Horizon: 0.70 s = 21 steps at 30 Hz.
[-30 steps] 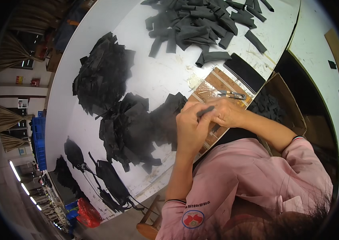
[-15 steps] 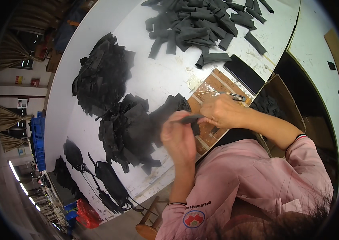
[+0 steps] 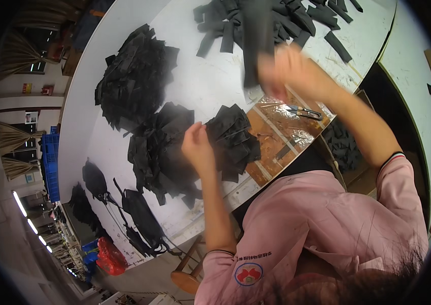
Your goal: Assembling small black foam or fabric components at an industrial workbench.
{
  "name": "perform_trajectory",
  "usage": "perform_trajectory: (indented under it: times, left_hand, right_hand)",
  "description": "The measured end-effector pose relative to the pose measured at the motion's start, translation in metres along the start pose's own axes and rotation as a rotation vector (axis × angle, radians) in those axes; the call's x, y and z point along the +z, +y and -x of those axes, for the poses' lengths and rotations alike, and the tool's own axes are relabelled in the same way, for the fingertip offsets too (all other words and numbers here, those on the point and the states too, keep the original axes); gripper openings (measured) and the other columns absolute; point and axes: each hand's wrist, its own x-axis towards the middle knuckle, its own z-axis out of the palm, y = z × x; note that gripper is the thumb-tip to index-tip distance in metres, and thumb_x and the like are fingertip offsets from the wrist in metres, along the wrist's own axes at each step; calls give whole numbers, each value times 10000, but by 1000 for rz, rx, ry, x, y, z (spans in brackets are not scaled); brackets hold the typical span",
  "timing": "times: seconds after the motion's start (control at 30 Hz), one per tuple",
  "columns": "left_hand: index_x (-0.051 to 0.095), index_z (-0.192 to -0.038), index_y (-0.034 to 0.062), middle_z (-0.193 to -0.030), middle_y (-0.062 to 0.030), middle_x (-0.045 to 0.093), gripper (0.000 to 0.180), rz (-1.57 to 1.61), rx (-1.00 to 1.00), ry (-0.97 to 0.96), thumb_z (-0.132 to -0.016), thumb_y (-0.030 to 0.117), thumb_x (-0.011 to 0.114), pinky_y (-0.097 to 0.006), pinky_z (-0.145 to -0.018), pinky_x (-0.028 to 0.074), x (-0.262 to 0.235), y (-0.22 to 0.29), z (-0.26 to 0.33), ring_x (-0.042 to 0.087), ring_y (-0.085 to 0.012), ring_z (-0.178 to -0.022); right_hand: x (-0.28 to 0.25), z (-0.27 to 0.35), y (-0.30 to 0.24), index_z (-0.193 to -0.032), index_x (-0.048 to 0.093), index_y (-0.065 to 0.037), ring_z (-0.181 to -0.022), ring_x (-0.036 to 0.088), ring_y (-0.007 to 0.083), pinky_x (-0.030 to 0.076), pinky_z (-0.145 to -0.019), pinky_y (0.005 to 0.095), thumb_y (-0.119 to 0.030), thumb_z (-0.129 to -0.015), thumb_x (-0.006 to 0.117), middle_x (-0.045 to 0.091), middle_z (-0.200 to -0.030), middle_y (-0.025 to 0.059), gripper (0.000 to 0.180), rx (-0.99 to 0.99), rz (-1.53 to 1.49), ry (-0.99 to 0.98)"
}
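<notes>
My left hand [image 3: 198,148] is over the middle pile of black fabric pieces [image 3: 162,152], fingers bent together; anything between them is hidden. Farther off, my right hand [image 3: 291,73] is smeared by motion, so its fingers do not show clearly. Beside it, a long dark strip [image 3: 257,40], also blurred, stretches toward the heap of dark fabric tubes [image 3: 296,20]. Whether the hand grips that strip, I cannot tell. Below my right hand, thread snips [image 3: 304,113] lie on a brown board [image 3: 271,127]. A fan of black pieces [image 3: 233,137] lies right of my left hand.
Another black fabric pile [image 3: 134,76] lies at the far left of the white table [image 3: 185,71]. Black pouches with cords [image 3: 141,218] are near its left front edge. A cardboard box [image 3: 365,109] holding dark pieces [image 3: 342,145] stands at the right.
My hands were together over the board with a dark piece between them. Now they are apart: the right has swung away toward the heap, the left has moved left. The view has shifted slightly.
</notes>
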Motion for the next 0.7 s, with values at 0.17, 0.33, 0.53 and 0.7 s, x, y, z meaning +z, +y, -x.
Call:
perform_trajectory:
  times: [0.17, 0.33, 0.53, 0.7]
  left_hand:
    - [549, -1009, 2, -890, -166, 590, 341, -479, 96, -325, -722, 181, 600, -382, -778, 398, 13, -24, -22, 518, -327, -853]
    - [599, -759, 55, -792, -115, 574, 113, -748, 206, -404, -675, 121, 636, -406, -702, 392, 21, -24, -8, 501, -313, -798]
    - [583, -732, 15, -674, -99, 580, 64, -461, 433, -155, -704, 64, 613, -314, -606, 414, -1, -8, -6, 521, -239, -636]
    - [591, -771, 17, -613, 47, 530, 55, 217, -342, -252, -735, 40, 624, -128, -476, 292, -22, 56, 21, 426, 7, -523]
  right_hand:
    - [-10, 8, 46, -678, 540, -19, -460, 424, 67, 324, -430, 209, -399, -858, 428, 442, -506, 3, 436, -7, -25, 406]
    - [39, 75, 63, -693, 530, -12, -458, 414, 61, 328, -430, 215, -341, -868, 436, 450, -512, -6, 384, 282, -142, 281]
    - [93, 90, 66, -734, 537, 7, -528, 473, 97, 382, -483, 240, -269, -846, 505, 496, -569, 26, 299, 222, -7, -10]
    - [124, 58, 67, -876, 536, 13, -642, 542, 120, 444, -588, 229, -182, -839, 516, 570, -787, 51, 199, 421, -531, -23]
